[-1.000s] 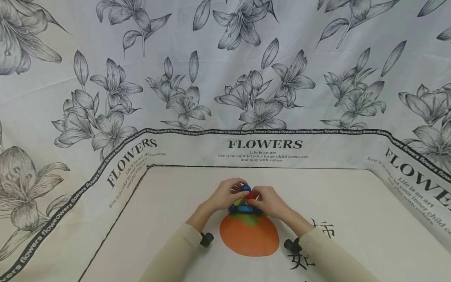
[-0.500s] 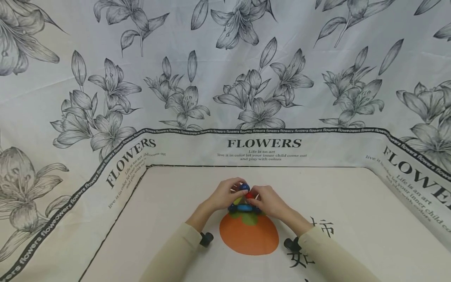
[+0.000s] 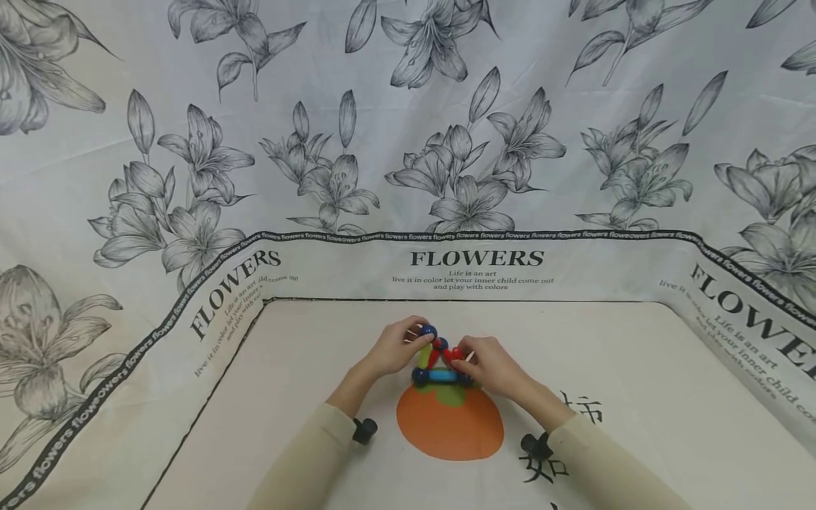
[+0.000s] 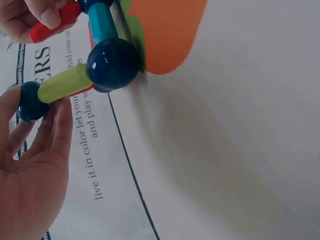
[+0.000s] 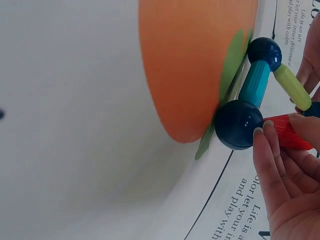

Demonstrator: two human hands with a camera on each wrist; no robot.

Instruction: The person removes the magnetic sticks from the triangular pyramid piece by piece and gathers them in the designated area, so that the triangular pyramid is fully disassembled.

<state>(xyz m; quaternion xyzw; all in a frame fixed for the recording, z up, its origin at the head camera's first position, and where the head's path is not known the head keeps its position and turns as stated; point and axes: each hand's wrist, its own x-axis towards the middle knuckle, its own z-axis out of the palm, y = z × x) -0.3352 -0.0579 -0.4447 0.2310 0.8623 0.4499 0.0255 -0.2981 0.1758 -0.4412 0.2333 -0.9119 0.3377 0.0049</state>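
In the head view, a frame of magnetic-style balls and rods stands at the middle of the table. A light blue rod [image 3: 444,376] joins two dark blue balls at its front. My left hand [image 3: 394,347] pinches a dark blue ball [image 4: 30,101] topping a tilted yellow-green rod [image 4: 65,83]. The other end of that rod meets the front left ball [image 4: 114,65]. My right hand [image 3: 489,363] pinches a red rod [image 5: 281,129] whose lower end meets the front right ball [image 5: 239,125]. Behind, another dark blue ball [image 3: 440,345] sits between the hands above red rods, partly hidden.
The frame stands at the top of an orange persimmon print [image 3: 450,425] on the pale tablecloth [image 3: 306,340]. Black written characters [image 3: 545,464] lie right of it. A flower-printed curtain [image 3: 472,163] rises behind the table and at both sides.
My left hand has moved left with the top ball and the yellow-green rod, away from the red rod. The rear ball and red rods now show between the hands. My right hand has barely moved.
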